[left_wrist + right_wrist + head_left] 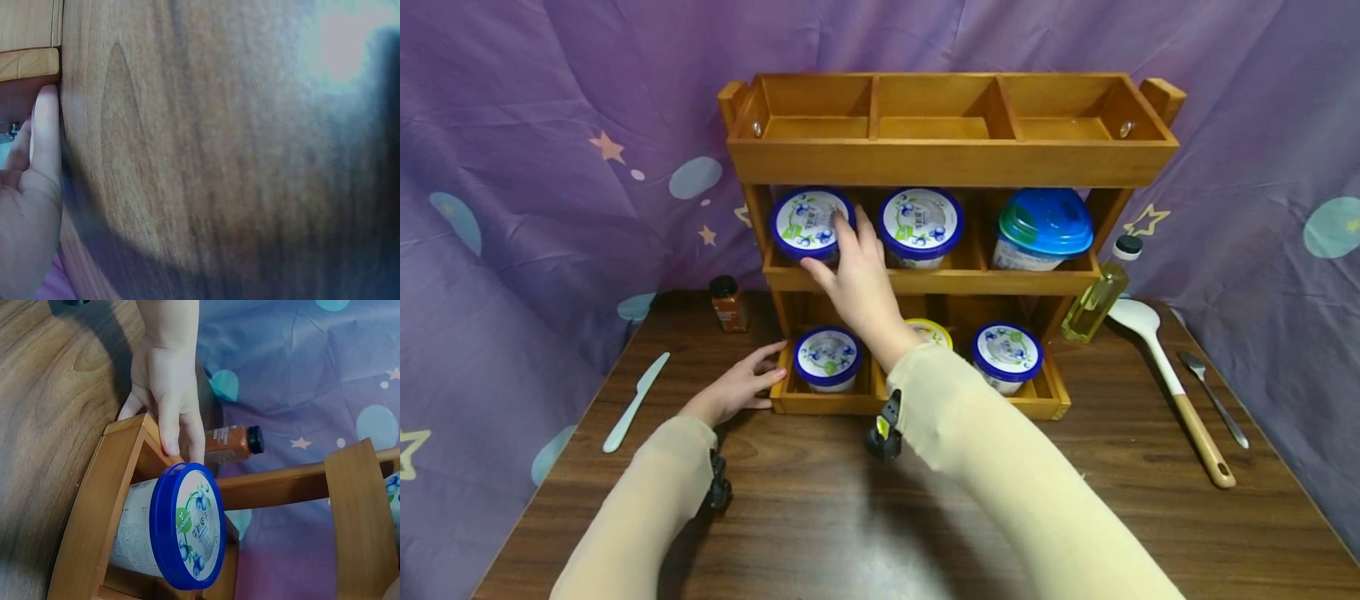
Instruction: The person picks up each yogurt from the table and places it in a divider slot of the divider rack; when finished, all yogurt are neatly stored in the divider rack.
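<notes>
A wooden three-tier rack (955,162) holds round tubs with blue-rimmed lids and blueberry prints. My right hand (861,283) reaches to the middle tier's left blueberry tub (808,218); its extended fingers lie over the lid's right side, the thumb at its front edge. The tub sits level in its compartment. My left hand (737,387) rests against the rack's lower left side with fingers extended. In the right wrist view, those left fingers (167,428) touch the rack's end beside the lower left tub (200,528).
Another blueberry tub (921,221) and a blue-lidded container (1045,223) share the middle tier. A yellow-rimmed tub (931,332) is partly hidden below. A spice jar (728,304) and knife (636,404) lie left; an oil bottle (1097,300), ladle (1172,379) and fork (1213,400) are right.
</notes>
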Demonstrator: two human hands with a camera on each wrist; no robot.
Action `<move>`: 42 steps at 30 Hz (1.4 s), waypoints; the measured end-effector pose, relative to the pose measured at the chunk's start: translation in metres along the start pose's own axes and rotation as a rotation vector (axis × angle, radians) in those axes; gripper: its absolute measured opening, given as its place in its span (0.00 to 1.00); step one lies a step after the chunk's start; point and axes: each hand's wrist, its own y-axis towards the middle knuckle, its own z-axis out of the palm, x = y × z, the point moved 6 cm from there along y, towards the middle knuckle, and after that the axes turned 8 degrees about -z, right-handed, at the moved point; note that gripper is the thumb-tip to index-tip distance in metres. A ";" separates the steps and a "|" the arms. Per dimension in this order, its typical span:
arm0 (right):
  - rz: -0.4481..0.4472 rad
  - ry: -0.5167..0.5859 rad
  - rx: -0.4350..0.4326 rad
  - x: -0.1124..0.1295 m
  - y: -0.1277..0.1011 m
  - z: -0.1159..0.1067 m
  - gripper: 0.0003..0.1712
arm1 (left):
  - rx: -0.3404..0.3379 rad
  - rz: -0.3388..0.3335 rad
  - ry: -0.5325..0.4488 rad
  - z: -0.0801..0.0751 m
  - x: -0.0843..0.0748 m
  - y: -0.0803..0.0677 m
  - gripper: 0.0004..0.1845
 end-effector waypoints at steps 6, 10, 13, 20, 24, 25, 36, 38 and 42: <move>-0.017 0.020 -0.021 0.000 -0.001 0.001 0.41 | -0.014 -0.001 -0.008 -0.001 0.000 0.001 0.36; -0.022 0.026 -0.016 -0.001 -0.003 0.001 0.43 | -0.013 -0.009 -0.005 -0.002 0.001 0.003 0.37; -0.048 0.030 -0.028 0.000 -0.007 0.000 0.46 | -0.014 -0.009 -0.005 -0.002 0.002 0.004 0.37; -0.123 0.009 -0.017 0.000 -0.021 -0.001 0.49 | -0.017 -0.012 0.009 -0.001 0.003 0.005 0.38; -0.181 -0.014 -0.012 0.001 -0.028 -0.001 0.48 | -0.016 -0.010 0.014 -0.001 0.004 0.004 0.38; -0.195 -0.014 -0.012 0.002 -0.029 -0.002 0.48 | -0.018 -0.006 0.015 -0.002 0.004 0.004 0.38; -0.291 -0.043 -0.044 0.002 -0.042 -0.003 0.51 | -0.033 0.012 0.014 -0.003 0.003 0.002 0.37; -0.313 -0.050 -0.049 0.001 -0.045 -0.003 0.50 | -0.045 0.018 0.000 -0.003 0.004 0.002 0.36; -0.369 -0.045 -0.068 -0.004 -0.053 -0.004 0.48 | -0.067 0.041 -0.038 -0.003 0.005 0.003 0.35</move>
